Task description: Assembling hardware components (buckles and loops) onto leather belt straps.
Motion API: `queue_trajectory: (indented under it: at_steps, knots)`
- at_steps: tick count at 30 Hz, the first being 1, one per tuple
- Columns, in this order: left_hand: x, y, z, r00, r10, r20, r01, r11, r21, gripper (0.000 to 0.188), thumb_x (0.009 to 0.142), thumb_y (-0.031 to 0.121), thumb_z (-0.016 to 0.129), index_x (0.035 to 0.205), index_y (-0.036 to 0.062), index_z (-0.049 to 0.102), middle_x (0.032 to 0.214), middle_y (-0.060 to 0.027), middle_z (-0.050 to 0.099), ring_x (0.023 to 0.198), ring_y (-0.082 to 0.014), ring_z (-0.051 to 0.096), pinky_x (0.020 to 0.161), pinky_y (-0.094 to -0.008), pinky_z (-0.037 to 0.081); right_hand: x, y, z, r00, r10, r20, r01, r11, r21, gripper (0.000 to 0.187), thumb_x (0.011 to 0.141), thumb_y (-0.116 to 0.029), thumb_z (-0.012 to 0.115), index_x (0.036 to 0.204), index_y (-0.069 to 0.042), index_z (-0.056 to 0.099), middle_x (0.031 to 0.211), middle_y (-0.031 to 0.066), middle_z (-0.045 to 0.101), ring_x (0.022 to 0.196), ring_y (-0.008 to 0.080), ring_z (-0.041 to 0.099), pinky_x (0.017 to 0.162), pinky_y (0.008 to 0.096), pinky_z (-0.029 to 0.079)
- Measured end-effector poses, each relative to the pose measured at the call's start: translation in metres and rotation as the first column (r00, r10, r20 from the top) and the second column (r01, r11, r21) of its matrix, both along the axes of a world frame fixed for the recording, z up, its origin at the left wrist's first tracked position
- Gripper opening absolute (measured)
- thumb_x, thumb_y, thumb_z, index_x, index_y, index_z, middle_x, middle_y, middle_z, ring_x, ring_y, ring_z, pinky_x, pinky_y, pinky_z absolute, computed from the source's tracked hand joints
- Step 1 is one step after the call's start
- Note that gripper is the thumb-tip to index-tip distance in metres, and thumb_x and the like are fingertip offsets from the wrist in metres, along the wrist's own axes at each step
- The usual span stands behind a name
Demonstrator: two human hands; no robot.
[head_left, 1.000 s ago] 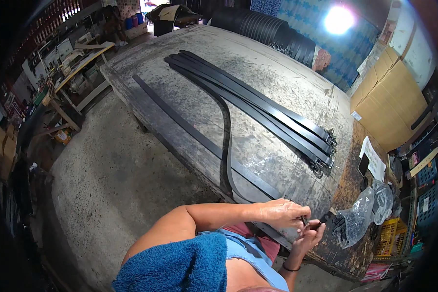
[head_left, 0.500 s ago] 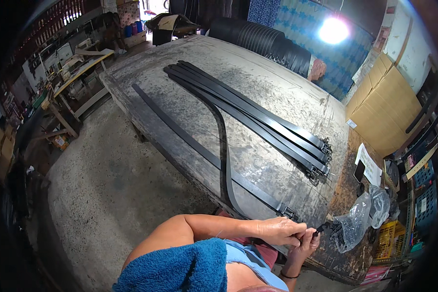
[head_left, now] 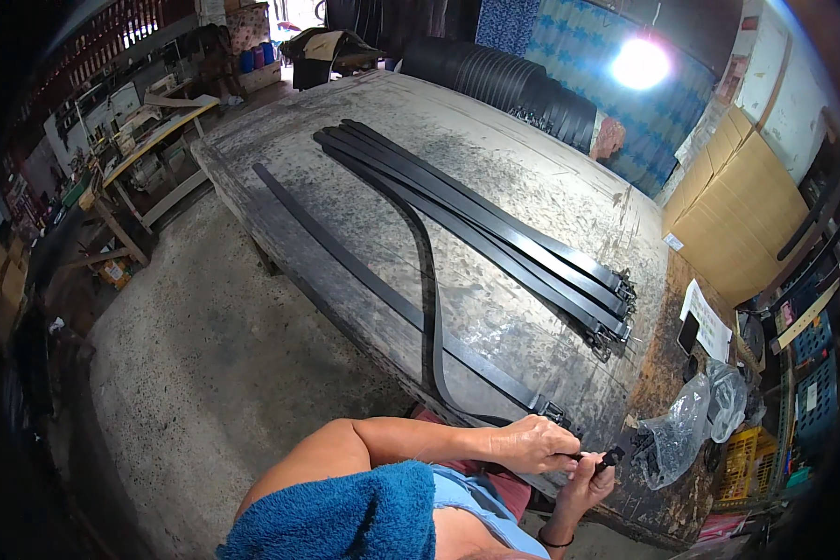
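Observation:
A black belt curves off the stacked belts, dips at the table's near edge and runs to my hands. My left hand is closed on it, fingers bent. Just right of it and lower, my right hand grips the same belt near its end, with a dark band on the wrist. A small black piece, seemingly the buckle, sticks out above the right fingers. Beyond my hands, a single belt lies along the near edge, its metal buckle close to my left hand.
Several black belts lie stacked on the worn table, buckles to the right. A clear plastic bag, a phone and paper rest at the right. Beyond stand a cardboard box and a yellow basket.
The hands have shifted slightly. The belt's black end now shows more above my right fingers, and the right hand has turned and moved a little lower.

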State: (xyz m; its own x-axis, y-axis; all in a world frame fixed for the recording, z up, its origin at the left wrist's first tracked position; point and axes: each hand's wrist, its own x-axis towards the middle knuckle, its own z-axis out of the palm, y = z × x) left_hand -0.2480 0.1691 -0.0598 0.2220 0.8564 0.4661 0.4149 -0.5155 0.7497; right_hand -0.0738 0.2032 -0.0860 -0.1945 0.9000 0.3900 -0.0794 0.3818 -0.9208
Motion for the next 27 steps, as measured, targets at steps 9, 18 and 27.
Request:
queue_trajectory:
  at_steps: [9, 18, 27]
  knots:
    - [0.001, 0.020, 0.003, 0.998, -0.046, 0.050, 0.037, 0.987, 0.159, 0.020, 0.082, 0.019, 0.067, 0.075, 0.0038, 0.056, 0.067, -0.0115, 0.058, 0.067, -0.0363, 0.059, 0.055, -0.0443, 0.044, 0.005, 0.002, 0.005, 0.999, -0.035, 0.007, 0.035, 0.998, 0.050, 0.021, 0.092, -0.016, 0.062, 0.082, -0.001, 0.054, 0.076, 0.0013, 0.053, 0.066, 0.0077, 0.047, 0.059, 0.0222, 0.040]
    - [-0.012, 0.052, -0.003, 0.975, -0.049, -0.217, 0.095, 0.974, 0.207, 0.048, 0.071, 0.039, 0.076, 0.102, 0.0092, 0.055, 0.077, -0.0096, 0.062, 0.072, -0.0331, 0.064, 0.059, -0.0430, 0.050, 0.022, 0.022, 0.030, 0.908, -0.407, -0.098, 0.406, 0.913, -0.039, 0.022, 0.097, -0.019, 0.056, 0.084, -0.003, 0.052, 0.059, 0.0007, 0.048, 0.050, 0.0064, 0.045, 0.046, 0.0211, 0.036]
    - [-0.059, 0.080, -0.066, 0.885, 0.139, -0.444, 0.014, 0.946, 0.325, 0.063, 0.070, 0.027, 0.071, 0.131, 0.0233, 0.053, 0.078, -0.0078, 0.055, 0.066, -0.0283, 0.061, 0.058, -0.0407, 0.050, 0.160, 0.093, 0.057, 0.515, -0.831, -0.210, 0.816, 0.551, -0.174, 0.046, 0.091, -0.028, 0.068, 0.121, 0.006, 0.058, 0.060, -0.0026, 0.039, 0.052, 0.0076, 0.038, 0.048, 0.0219, 0.031]
